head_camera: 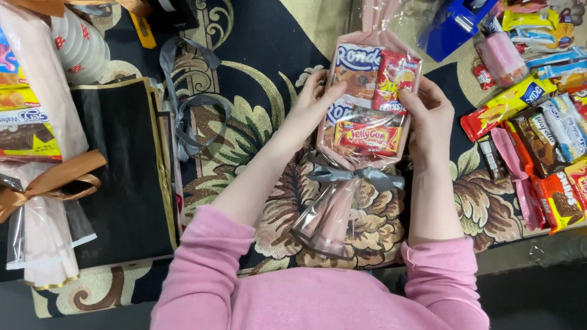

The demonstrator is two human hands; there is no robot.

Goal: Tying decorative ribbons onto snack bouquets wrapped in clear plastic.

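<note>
A clear and pink cellophane bundle of snack packets (367, 104) lies on the patterned dark carpet (263, 73), tied below with a grey ribbon bow (354, 175). My left hand (312, 107) grips the bundle's left side. On its right edge rests my right hand (431, 116), fingers curled around the wrapping. Inside are a brown and white biscuit packet, a red packet and a red and yellow candy packet. Both arms wear pink sleeves.
A heap of loose snack packets (538, 128) fills the right side, with a blue plastic object (452, 24) above. A loose grey ribbon (189, 110) lies left of centre, next to a black gold-edged sheet (122, 177). Wrapped bundles with a brown bow (43, 183) sit far left.
</note>
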